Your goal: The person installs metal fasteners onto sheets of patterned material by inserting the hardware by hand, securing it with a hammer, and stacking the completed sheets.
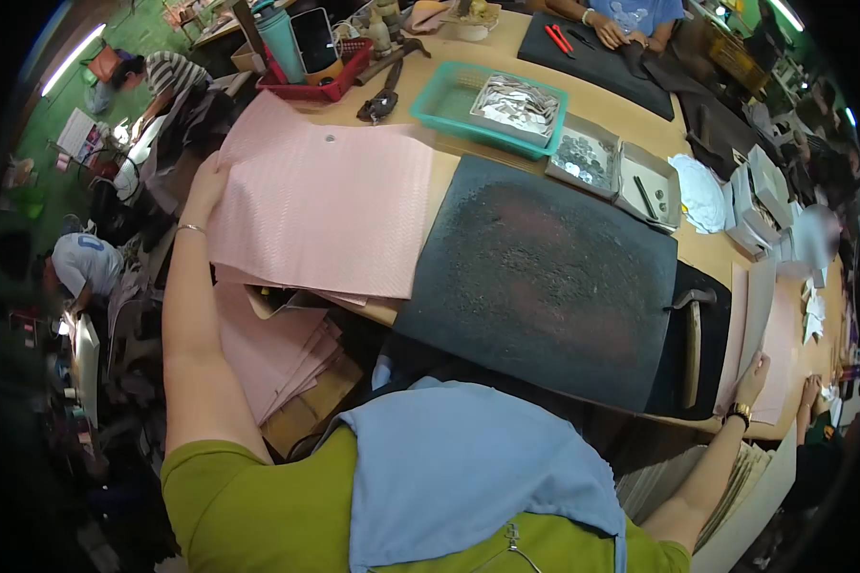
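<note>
My left hand (208, 183) is at the left edge of a large pink textured sheet (325, 205), its fingers closed on that edge. A small round metal piece (330, 138) lies on the sheet. At the right side of the table, my right hand (753, 380) grips the lower edge of a thin greyish sheet (757, 310), beside more pink sheets (784, 353). Between my hands lies a dark, worn square mat (545, 277). A hammer (693, 349) with a wooden handle rests on a black pad right of the mat.
Beyond the mat are a teal basket (440, 116), grey trays (583, 153) of small metal pieces and a red basket (358, 62). A co-worker's hands (621, 36) are at the far side. Pink sheets (268, 349) are stacked below left. Other people sit at left.
</note>
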Motion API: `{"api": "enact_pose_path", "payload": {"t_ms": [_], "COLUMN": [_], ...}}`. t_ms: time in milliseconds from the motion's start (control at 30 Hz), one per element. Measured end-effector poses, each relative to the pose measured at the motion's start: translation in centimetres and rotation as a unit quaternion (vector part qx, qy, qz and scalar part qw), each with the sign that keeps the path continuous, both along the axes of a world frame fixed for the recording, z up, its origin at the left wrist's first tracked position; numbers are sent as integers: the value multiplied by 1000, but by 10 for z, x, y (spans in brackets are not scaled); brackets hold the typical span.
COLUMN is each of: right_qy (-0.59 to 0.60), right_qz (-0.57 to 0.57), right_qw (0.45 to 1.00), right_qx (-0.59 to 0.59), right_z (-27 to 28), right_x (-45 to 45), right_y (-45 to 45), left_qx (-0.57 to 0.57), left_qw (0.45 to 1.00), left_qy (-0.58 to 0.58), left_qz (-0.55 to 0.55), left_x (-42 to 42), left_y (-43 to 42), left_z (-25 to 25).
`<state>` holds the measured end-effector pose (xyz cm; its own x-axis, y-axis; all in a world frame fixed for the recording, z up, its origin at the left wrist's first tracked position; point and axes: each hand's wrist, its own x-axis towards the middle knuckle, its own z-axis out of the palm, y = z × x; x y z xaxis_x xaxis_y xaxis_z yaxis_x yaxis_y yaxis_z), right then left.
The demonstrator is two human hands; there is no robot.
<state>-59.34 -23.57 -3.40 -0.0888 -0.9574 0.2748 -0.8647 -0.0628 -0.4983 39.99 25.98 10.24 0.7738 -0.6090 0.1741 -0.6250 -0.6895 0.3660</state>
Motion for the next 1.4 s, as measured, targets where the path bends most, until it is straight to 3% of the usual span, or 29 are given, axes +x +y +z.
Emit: {"api": "enact_pose_path", "payload": {"t_ms": [100, 133, 200, 267, 300, 333, 400, 467, 533, 600, 667, 1000, 1033, 1100, 1133, 1200, 1300, 1400], "right_qy": [-74, -92, -221, -263, -166, -176, -230, -177, -132, -50, 109, 359, 324, 12, -145, -311, -427, -501], "right_qz": [91, 104, 159, 226, 302, 340, 487, 484, 431, 347, 271, 270, 285, 280, 268, 324, 406, 411], "right_qw": [990, 986, 962, 936, 939, 896, 816, 853, 890, 936, 956, 892, 902, 960, 952, 891, 792, 708], "right_qx": [-82, -95, 5, 57, -4, 227, 209, 85, 72, -12, -15, 56, 20, 4, -6, 61, 161, 280], "right_z": [36, 61, 110, 137, 137, 158, 161, 136, 142, 116, 86, 69, 69, 77, 83, 86, 71, 73], "right_x": [39, 82, 172, 257, 292, 319, 361, 385, 401, 408, 402, 405, 401, 394, 393, 394, 411, 426], "right_y": [16, 38, 92, 141, 156, 174, 185, 139, 89, 22, -41, -70, -69, -60, -50, -17, 69, 132], "left_qx": [52, -4, -110, -144, -129, -131, -39, -55, -104, -131, -121, -165, -187, -226, -219, -210, -175, -215], "left_qw": [982, 990, 989, 942, 893, 813, 736, 684, 699, 750, 788, 778, 840, 921, 910, 885, 812, 752], "left_qy": [-153, -131, -78, 277, 391, 508, 630, 696, 675, 601, 528, 543, 435, 207, 223, 254, 447, 514], "left_qz": [101, 49, -63, -123, -183, -253, -244, -211, -211, -241, -292, -268, -264, -240, -271, -330, -332, -353], "left_x": [-16, -21, -50, -148, -208, -248, -311, -340, -348, -357, -349, -317, -319, -328, -331, -337, -365, -391], "left_y": [-11, -29, -81, -135, -150, -160, -173, -178, -181, -177, -172, -151, -152, -153, -157, -173, -212, -251], "left_z": [-13, -18, -33, -28, -20, -33, -33, -42, -63, -58, -77, -71, -66, -52, -48, -44, -49, -65]}}
